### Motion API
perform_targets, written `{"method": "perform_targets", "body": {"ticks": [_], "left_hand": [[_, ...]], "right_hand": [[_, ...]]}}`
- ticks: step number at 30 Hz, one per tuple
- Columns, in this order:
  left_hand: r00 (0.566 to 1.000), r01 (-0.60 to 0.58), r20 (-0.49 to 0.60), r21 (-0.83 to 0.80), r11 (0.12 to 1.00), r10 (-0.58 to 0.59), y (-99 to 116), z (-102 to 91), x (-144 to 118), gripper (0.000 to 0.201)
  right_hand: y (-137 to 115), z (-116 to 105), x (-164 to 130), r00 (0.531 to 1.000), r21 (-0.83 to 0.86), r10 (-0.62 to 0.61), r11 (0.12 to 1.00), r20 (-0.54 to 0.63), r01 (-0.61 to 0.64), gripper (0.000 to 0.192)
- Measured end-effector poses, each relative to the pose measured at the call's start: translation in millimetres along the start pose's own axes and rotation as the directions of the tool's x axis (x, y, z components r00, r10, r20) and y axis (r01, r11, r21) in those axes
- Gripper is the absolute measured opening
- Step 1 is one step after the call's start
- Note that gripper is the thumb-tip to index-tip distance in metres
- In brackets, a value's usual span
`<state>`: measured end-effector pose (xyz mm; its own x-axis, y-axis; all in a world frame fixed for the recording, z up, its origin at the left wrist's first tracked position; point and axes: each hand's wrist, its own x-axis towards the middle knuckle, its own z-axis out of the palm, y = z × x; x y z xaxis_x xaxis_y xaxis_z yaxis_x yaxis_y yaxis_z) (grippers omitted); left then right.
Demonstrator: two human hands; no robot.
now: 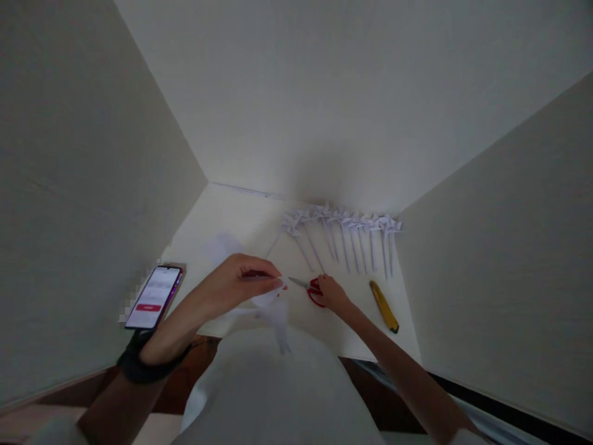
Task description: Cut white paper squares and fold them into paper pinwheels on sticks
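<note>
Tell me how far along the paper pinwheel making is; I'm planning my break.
Done: a row of white paper pinwheels lies along the table's far edge. In hand: the left hand pinches a white paper piece; the right hand rests on the red-handled scissors. How many remain cannot be told.

The left hand is raised above the table's near edge, pinching a paper piece; to its right the right hand rests on the scissors; the knife lies further right; the pinwheels lie in a row behind; the phone lies far left.
</note>
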<state>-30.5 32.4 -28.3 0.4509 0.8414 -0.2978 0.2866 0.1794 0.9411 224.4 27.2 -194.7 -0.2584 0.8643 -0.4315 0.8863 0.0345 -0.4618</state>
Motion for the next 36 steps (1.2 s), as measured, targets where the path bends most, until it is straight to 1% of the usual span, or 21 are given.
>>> {"method": "perform_targets", "body": {"ticks": [1,3,5,6,9,11,12,14,17,20,22,25,29,33,36], "left_hand": [[1.0,-0.022,-0.007,0.042,0.999,0.022,7.0,-4.1,-1.1,0.013],[0.999,-0.044,-0.005,0.124,0.991,0.045,21.6,-14.5,-3.8,0.013],[0.999,-0.045,0.039,0.205,0.978,0.038,35.2,-25.7,-6.8,0.015],[0.998,-0.043,0.064,0.236,0.971,0.028,41.1,-30.6,-8.3,0.015],[0.992,-0.029,0.127,0.293,0.956,-0.009,55.8,-39.4,-11.7,0.013],[0.987,-0.022,0.158,0.316,0.948,-0.03,64.0,-40.1,-13.4,0.011],[0.984,-0.02,0.174,0.324,0.946,-0.038,67.8,-39.3,-14.3,0.011],[0.978,-0.013,0.2,0.334,0.942,-0.057,74.8,-36.9,-15.9,0.01],[0.974,0.001,0.213,0.316,0.949,-0.072,81.9,-33.2,-17.5,0.01],[0.973,0.019,0.215,0.29,0.957,-0.084,83.6,-31.1,-17.4,0.009],[0.974,0.018,0.211,0.29,0.957,-0.083,82.9,-30.6,-16.5,0.009],[0.972,-0.009,0.222,0.34,0.94,-0.071,81.3,-30.6,-15.0,0.011],[0.965,-0.043,0.254,0.384,0.922,-0.061,80.3,-30.4,-14.1,0.011],[0.967,-0.036,0.248,0.371,0.928,-0.062,81.1,-28.4,-15.1,0.009],[0.966,-0.03,0.249,0.395,0.918,-0.075,81.2,-27.4,-15.7,0.01]], "right_hand": [[-1.1,-5.2,-0.3,1.0,0.005,-0.013,1.0,0.025,0.012,0.03],[-4.2,-25.2,-6.4,0.998,0.032,-0.044,0.999,0.054,0.042,0.025],[-11.5,-55.0,-20.7,0.996,0.079,-0.084,0.994,0.041,0.081,0.019],[-17.6,-72.4,-30.7,0.994,0.104,-0.109,0.989,0.023,0.106,0.021],[-44.9,-126.1,-66.5,0.984,0.149,-0.177,0.972,-0.033,0.18,0.022],[-66.5,-155.7,-88.1,0.966,0.12,-0.25,0.959,-0.06,0.256,0.027],[-76.6,-166.7,-96.3,0.964,0.097,-0.267,0.959,-0.019,0.268,0.027],[-92.8,-180.7,-107.1,0.956,0.002,-0.287,0.958,0.054,0.288,0.03],[-105.8,-186.6,-112.2,0.946,-0.101,-0.301,0.944,0.123,0.313,0.034],[-110.3,-186.6,-111.9,0.942,-0.134,-0.299,0.938,0.153,0.32,0.035],[-111.7,-187.2,-111.2,0.945,-0.13,-0.289,0.942,0.155,0.309,0.033],[-112.3,-189.1,-110.5,0.946,-0.1,-0.286,0.948,0.156,0.303,0.03],[-111.6,-190.9,-111.2,0.94,-0.105,-0.324,0.936,0.104,0.335,0.03],[-113.4,-192.4,-111.7,0.931,-0.095,-0.339,0.931,0.134,0.352,0.033],[-115.3,-193.3,-111.0,0.926,-0.097,-0.348,0.926,0.149,0.364,0.034]]}}
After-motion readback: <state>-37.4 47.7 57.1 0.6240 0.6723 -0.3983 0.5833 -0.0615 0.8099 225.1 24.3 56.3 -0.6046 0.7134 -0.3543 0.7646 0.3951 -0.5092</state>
